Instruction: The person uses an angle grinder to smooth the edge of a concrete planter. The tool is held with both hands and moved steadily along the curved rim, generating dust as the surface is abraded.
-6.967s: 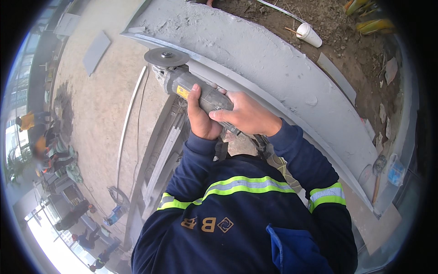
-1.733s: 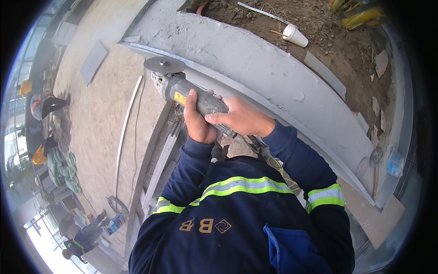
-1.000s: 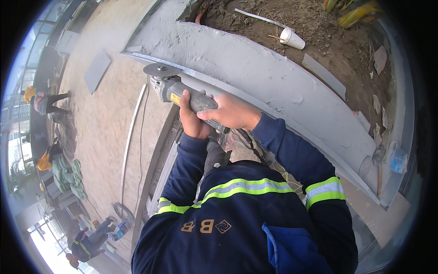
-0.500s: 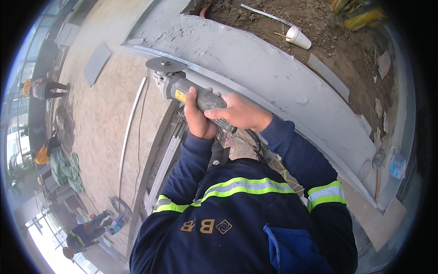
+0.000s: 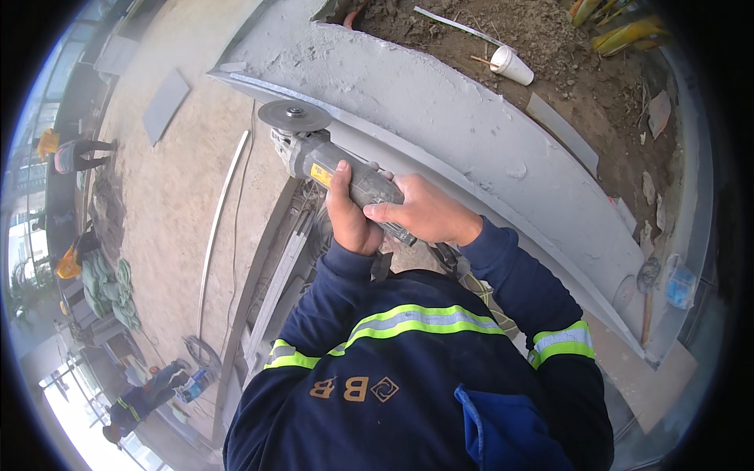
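Both of my hands hold a grey angle grinder [image 5: 375, 187] in front of my chest. My left hand [image 5: 349, 218] is wrapped round its body from below, thumb up beside a yellow label. Around the rear part of the body, my right hand [image 5: 436, 210] closes from the right. At the far left end sits a thin round disc [image 5: 292, 117], its face turned upward. The disc lies in front of the rim of a grey plastered planter wall [image 5: 440, 102]; whether they touch I cannot tell. Part of the cord hangs below the grip.
Soil [image 5: 573, 102] beyond the wall holds a white paper cup [image 5: 514, 66]. A hammer-like tool [image 5: 647, 302] lies at the right end. Left are a long white strip [image 5: 222, 228], a flat grey panel [image 5: 166, 107] and several people, one bending [image 5: 82, 155]. Metal lengths [image 5: 275, 286] lie by my left arm.
The grinder and both hands have shifted slightly right and toward me. More of the disc's upper face shows, and the pale haze by the rim has thinned.
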